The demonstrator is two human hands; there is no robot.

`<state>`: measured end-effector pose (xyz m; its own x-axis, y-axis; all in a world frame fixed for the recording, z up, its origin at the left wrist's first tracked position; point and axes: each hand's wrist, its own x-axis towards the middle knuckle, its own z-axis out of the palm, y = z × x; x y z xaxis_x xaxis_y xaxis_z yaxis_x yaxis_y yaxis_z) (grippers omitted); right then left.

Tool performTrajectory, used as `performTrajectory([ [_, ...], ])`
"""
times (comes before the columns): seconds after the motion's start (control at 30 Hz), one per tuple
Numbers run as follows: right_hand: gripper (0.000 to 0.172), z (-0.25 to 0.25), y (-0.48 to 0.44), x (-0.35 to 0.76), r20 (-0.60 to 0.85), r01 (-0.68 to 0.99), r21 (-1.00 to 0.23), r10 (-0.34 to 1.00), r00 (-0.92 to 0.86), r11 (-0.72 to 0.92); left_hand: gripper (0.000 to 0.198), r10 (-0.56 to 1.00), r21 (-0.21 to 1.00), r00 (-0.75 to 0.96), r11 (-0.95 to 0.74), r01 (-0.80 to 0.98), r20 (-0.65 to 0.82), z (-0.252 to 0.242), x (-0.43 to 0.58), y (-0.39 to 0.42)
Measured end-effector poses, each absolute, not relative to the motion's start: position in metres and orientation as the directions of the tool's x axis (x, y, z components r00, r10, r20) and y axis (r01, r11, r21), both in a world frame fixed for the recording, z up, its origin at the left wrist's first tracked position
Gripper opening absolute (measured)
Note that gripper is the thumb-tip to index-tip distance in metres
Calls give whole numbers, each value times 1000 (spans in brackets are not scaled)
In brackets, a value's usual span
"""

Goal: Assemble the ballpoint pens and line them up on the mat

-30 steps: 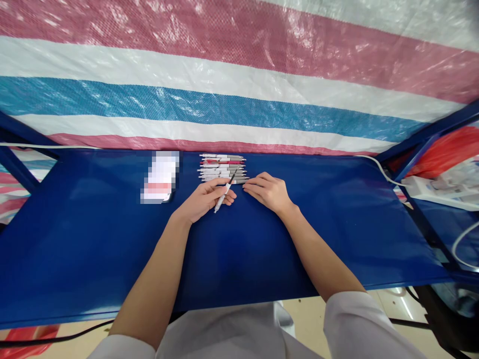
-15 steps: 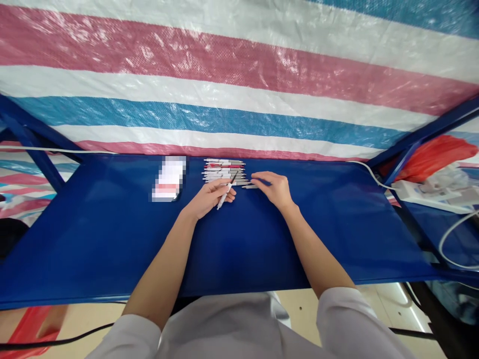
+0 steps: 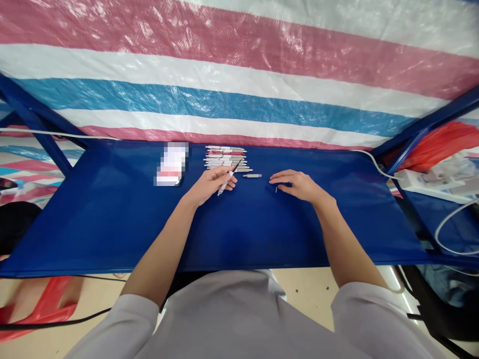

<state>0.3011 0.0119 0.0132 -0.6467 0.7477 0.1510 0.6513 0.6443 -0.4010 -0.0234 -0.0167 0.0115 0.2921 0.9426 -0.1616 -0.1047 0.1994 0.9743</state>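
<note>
My left hand [image 3: 211, 185] pinches an opened pen [image 3: 224, 187] over the worktop [image 3: 239, 229], refill [image 3: 236, 166] bared. Right hand [image 3: 297, 185] half-curled at a tiny part [image 3: 276, 189]; can't tell if gripped. Loose grey barrel section [image 3: 252, 175], near the pen row [image 3: 225, 160], could roll if I bump it.

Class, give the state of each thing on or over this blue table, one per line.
Slim white pen body: open, dark refill exposed
Left hand: gripping that pen body
Slim grey pen barrel: detached, lying flat
Right hand: partly open, beside a tiny pale piece
Row of slim white-and-grey pens: lying side by side
Slim red pen: lying in that row
Pale rectangular object, pixelated: lying flat
</note>
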Motion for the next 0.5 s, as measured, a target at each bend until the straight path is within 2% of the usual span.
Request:
performTrajectory([
  [0.2, 20, 9, 10, 302, 129, 669, -244, 707, -695, 702, 40, 948, 978, 289, 176, -114, -136, 3, -27, -15],
  [0.5, 26, 9, 8, 270, 201, 641, -161, 661, -723, 750, 43, 947, 963, 277, 215, -164, -164, 3, -26, -14],
])
